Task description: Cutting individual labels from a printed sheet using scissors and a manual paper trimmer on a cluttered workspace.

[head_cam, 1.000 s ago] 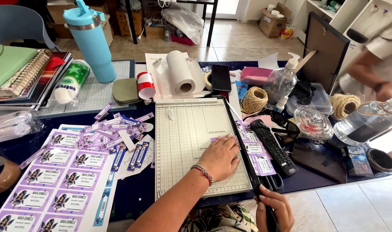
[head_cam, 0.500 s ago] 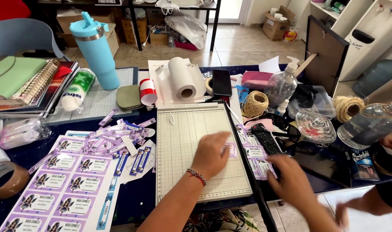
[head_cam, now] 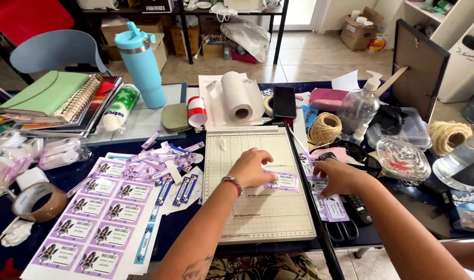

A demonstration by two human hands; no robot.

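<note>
A small purple label [head_cam: 282, 181] lies flat on the paper cutter [head_cam: 257, 207], near its right edge and just beside the long black blade arm [head_cam: 305, 176]. The left hand [head_cam: 251, 167] rests palm-down on the cutter's gridded bed; its fingers [head_cam: 263, 154] are spread slightly apart and press on the label's left end, the rest of the label showing to their right. The right hand [head_cam: 334, 176] lies across the blade arm from it, its fingers curled loosely over a strip of further labels [head_cam: 331, 206] on the worktop [head_cam: 81, 171]; whether they pinch anything cannot be told. A metal bracelet [head_cam: 231, 182] circles the left wrist. Left of the cutter lie cut label strips [head_cam: 164, 161] and an uncut sheet of labels [head_cam: 91, 218], with a tape roll [head_cam: 37, 201] near the edge. Behind the cutter stand a paper-towel roll [head_cam: 237, 96], a black phone [head_cam: 284, 101], a ball of twine [head_cam: 325, 128] and a blue tumbler [head_cam: 141, 65].
</note>
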